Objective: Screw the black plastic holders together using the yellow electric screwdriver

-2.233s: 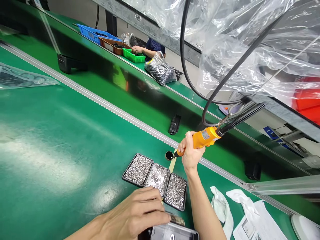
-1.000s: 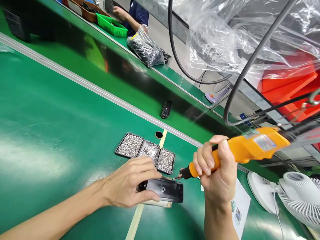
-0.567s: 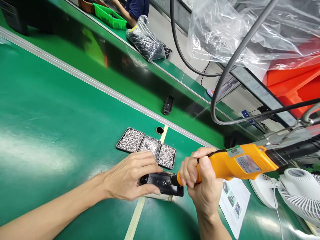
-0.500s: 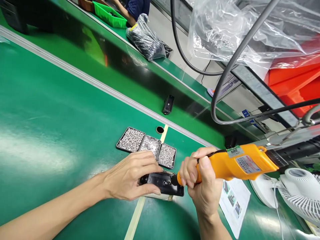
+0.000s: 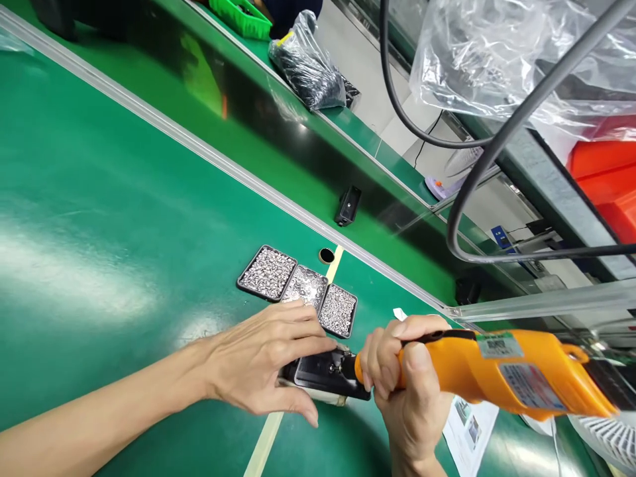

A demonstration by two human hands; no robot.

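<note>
My left hand presses down on a flat black plastic part lying on the green bench, fingers spread over its left end. My right hand grips an orange electric screwdriver, whose tip rests on the black part's upper face near its right end. Just beyond my fingers sit three small black trays of silver screws and washers.
A conveyor belt runs past the bench rail and carries a small black part. Black cables hang overhead. A white paper sheet lies at the right. A bagged bundle and green basket sit far back.
The screwdriver came down from above the round bench hole to the black part, and its tip now sits on the part. My left hand stayed on the part throughout.
</note>
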